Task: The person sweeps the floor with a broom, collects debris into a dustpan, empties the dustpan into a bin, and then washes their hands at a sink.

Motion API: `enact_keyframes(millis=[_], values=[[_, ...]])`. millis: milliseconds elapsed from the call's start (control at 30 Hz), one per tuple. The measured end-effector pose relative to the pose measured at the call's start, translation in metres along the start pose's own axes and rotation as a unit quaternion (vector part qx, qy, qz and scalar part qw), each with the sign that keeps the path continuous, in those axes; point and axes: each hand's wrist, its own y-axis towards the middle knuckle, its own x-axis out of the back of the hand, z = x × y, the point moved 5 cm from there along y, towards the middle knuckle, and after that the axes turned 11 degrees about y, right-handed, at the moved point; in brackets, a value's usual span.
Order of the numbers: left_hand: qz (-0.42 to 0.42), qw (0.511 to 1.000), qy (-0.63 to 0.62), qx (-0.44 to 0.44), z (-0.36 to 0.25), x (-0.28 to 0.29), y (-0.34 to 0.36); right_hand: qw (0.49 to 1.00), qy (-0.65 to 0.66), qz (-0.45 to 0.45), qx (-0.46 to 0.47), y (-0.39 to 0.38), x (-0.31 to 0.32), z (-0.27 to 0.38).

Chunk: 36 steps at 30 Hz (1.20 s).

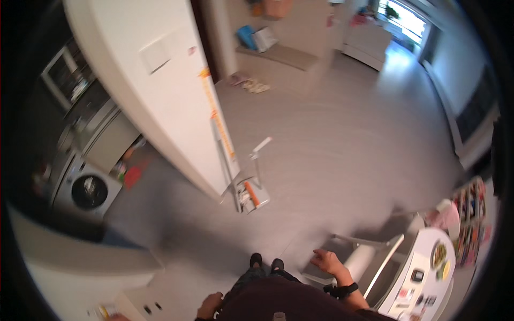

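My left hand [210,306] hangs beside my body at the lower edge, fingers loosely bent and apart, with nothing visible in it. My right hand [327,262] is held out in front of my right side, loosely curled with one finger stretched; I see nothing in it. A dark band sits on my right wrist. Nearest to the right hand is a white chair [360,262], apart from it. The chair stands by a white table [407,275] bearing a plate of food [439,253] and several small items. My dark shoes [256,260] are on the grey floor.
A dustpan set [250,196] with a short upright handle stands on the floor at the foot of a white pillar [160,85]. At left is a washing machine [90,188]. Far off are slippers [254,85], a bench [281,56] and a white cabinet [367,45]. A filled rack [469,224] stands right.
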Motion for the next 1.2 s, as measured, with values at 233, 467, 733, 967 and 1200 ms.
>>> enact_keyframes(millis=[233, 467, 733, 967, 1200], values=[[0.029, 0.969, -0.239, 0.059, -0.004, 0.067, 0.051, 0.998, -0.020, -0.059, 0.000, 0.003, 0.007, 0.013], [-0.162, 0.979, 0.080, -0.099, -0.032, 0.174, 0.096, 0.992, 0.013, -0.122, -0.043, -0.002, 0.020, 0.004], [-0.161, 0.908, 0.294, -0.250, -0.155, 0.258, 0.172, 0.974, 0.069, -0.182, -0.118, 0.010, 0.067, -0.075], [-0.089, 0.912, 0.284, -0.282, -0.402, 0.339, 0.187, 0.944, 0.173, -0.249, -0.131, 0.040, 0.152, -0.118], [-0.057, 0.916, 0.317, -0.240, -0.539, 0.389, 0.179, 0.907, 0.215, -0.296, -0.209, 0.053, 0.218, -0.160]])
